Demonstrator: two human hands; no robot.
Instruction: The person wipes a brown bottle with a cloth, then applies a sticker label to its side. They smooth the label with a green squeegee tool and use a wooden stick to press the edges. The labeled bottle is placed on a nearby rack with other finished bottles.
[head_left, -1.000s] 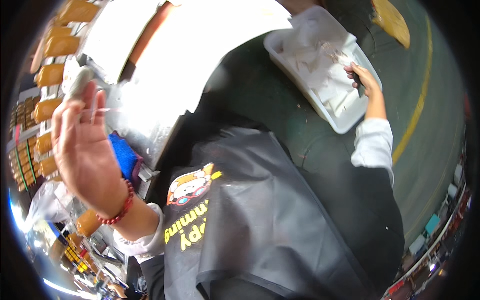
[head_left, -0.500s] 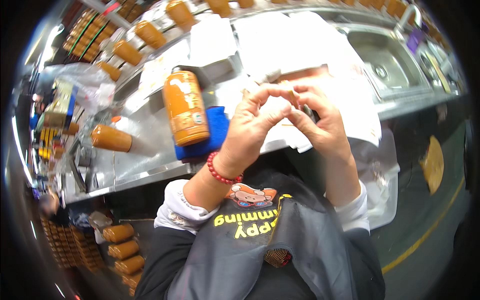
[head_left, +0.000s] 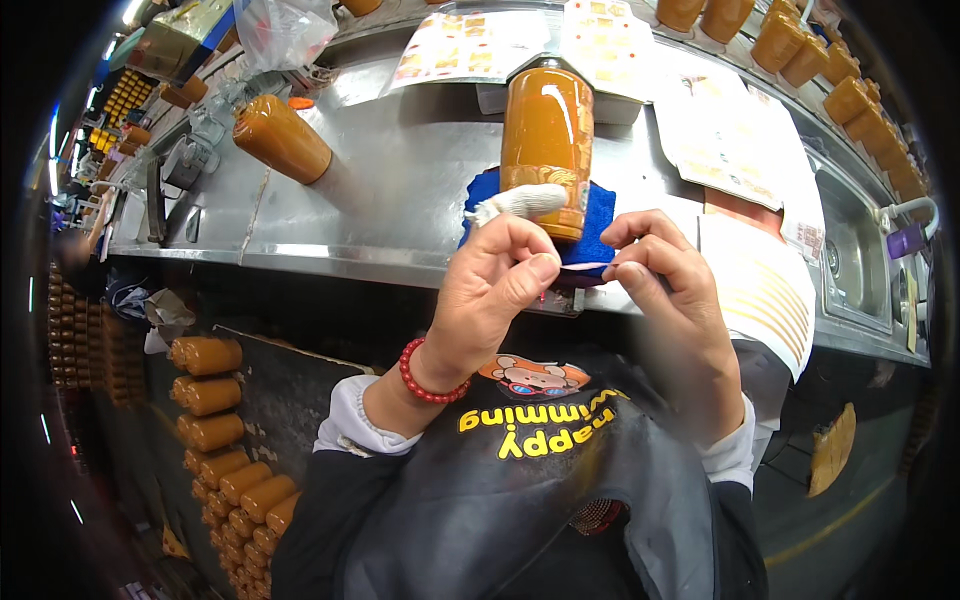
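A thin pale strip [head_left: 583, 267] spans the gap between my hands, just off the table's front edge. My left hand [head_left: 492, 282], with a red bead bracelet at the wrist, pinches one end between thumb and finger. The other end is at the fingertips of my right hand [head_left: 672, 275], which are pressed together. What looks like a white knitted finger sleeve [head_left: 525, 202] covers a finger of my left hand. Beyond it a big glossy amber-brown bottle [head_left: 545, 125] with a raised label lies on a folded blue cloth [head_left: 602, 212]; the sleeve overlaps its near end.
Another brown bottle [head_left: 283, 140] is to the left on the steel table [head_left: 390, 200]. Printed sheets [head_left: 720, 130] lie behind and right, near a sink [head_left: 855, 250]. Many similar bottles [head_left: 207, 355] are stacked at lower left, more [head_left: 860, 105] at far right.
My view has swung right to left, so the bottle now sits in front of my hands. My hands have moved apart a little and down, with the pale strip now showing between them.
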